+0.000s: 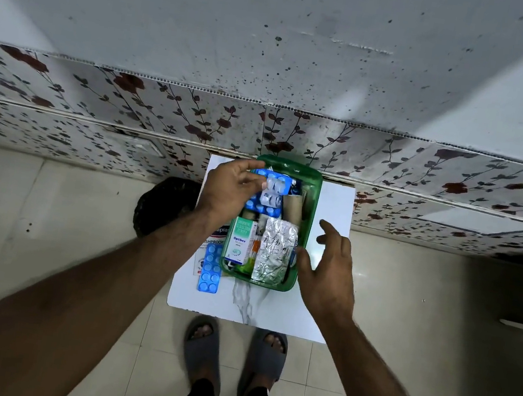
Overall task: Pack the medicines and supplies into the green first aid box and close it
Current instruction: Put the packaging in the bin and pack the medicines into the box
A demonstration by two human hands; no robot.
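The green first aid box [310,201] stands open on a small white table [315,307]. Inside lie blue pill strips, a cardboard roll [292,206], a green-and-white Optibex carton [242,240] and a silver foil strip [274,250]. My left hand [230,190] hovers over the box's far left part and pinches a small clear blister strip [273,193]. My right hand [327,268] is at the box's right side with fingers spread, holding nothing. A blue pill strip [210,268] and a plaster pack [215,238] lie on the table left of the box.
The table stands against a wall with floral tiles [130,110]. A dark round object [163,207] sits on the floor left of the table. My feet in grey slippers [203,352] stand on the tiled floor in front of it.
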